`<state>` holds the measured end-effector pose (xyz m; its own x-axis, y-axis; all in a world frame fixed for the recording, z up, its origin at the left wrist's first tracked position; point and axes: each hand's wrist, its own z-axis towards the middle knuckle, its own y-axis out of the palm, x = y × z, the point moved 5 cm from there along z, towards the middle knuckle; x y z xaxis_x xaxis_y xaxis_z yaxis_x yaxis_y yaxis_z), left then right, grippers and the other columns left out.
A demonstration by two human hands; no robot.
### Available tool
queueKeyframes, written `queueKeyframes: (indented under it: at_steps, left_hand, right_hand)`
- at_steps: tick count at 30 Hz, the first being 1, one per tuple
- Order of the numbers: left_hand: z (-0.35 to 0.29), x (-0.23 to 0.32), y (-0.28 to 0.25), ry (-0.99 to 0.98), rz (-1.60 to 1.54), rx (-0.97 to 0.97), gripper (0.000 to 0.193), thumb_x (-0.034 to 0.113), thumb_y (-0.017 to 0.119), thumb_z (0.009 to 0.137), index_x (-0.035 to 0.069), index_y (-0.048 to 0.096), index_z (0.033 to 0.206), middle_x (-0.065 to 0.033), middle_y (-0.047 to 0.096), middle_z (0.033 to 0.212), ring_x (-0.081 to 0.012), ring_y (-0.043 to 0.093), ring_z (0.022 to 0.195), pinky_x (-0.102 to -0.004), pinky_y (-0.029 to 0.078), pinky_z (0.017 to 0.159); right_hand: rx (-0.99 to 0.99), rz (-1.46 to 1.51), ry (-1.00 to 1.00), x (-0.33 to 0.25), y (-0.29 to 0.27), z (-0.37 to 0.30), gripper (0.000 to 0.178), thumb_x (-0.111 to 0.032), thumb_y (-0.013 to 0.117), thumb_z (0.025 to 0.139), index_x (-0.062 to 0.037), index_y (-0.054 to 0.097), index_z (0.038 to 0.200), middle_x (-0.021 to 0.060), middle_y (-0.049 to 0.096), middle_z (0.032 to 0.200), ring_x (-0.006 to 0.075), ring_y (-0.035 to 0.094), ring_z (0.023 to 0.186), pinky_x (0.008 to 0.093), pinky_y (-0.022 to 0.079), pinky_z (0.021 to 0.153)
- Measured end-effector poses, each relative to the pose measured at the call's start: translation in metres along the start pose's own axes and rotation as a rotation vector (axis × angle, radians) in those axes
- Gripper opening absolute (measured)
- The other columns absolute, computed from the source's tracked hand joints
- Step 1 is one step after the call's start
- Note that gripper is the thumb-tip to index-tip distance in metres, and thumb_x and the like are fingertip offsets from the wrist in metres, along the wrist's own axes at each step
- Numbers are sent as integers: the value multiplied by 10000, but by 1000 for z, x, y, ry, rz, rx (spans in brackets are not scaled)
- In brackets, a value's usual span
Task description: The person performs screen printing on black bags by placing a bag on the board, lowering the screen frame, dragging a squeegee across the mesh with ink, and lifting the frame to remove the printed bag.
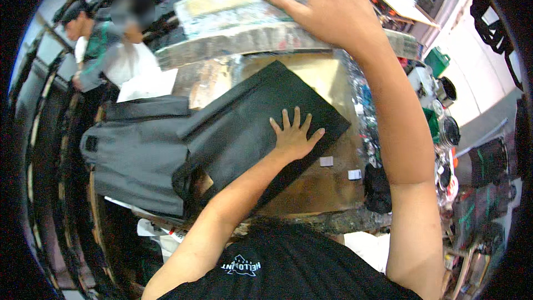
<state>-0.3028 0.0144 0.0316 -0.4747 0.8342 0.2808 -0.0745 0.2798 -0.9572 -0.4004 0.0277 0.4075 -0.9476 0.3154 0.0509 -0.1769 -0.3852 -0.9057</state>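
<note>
My left hand (294,139) lies flat with its fingers spread on a black cloth garment (244,139). One wide panel of the garment covers the work board (302,189), and the rest is bunched toward the left. At the far side my right hand (333,8) grips the upper edge of a paint-stained wooden screen-printing frame (239,41). The frame is tilted up, with its long wooden side above the garment. My right thumb shows on the frame's face; the other fingertips are partly cut off at the top of the view.
Two small white tags (326,161) lie on the board right of the garment. Paint cans (448,130) and a green container (438,61) stand along the right. A dark cloth (378,189) sits at the board's near right corner. Two other people (133,61) are at the far left.
</note>
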Motion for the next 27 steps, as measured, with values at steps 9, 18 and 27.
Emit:
queueKeyframes:
  at_steps: [9, 18, 27]
  left_hand:
    - [52, 9, 8, 583, 107, 88, 966, 881, 463, 930, 268, 439, 1676, -159, 262, 1789, -495, 170, 1641, -805, 38, 1248]
    - [29, 18, 4, 623, 60, 72, 950, 872, 503, 918, 282, 465, 1661, -149, 286, 1782, -492, 194, 1637, -787, 54, 1262]
    - [-14, 18, 6, 319, 117, 221, 841, 779, 444, 1008, 254, 460, 1664, -219, 275, 1770, -518, 192, 1626, -816, 36, 1234]
  right_hand:
    - [122, 90, -19, -1, -8, 16, 625, -631, 447, 1109, -61, 674, 990, 62, 662, 904, 193, 619, 843, 421, 542, 926]
    - [62, 161, 106, -2, -20, 10, 705, -647, 494, 1077, 17, 728, 1055, 181, 753, 1096, 256, 697, 1013, 441, 569, 938]
    - [120, 155, -11, 0, -6, 12, 666, -654, 471, 1086, -34, 712, 1091, 136, 740, 1088, 228, 656, 1000, 399, 543, 872]
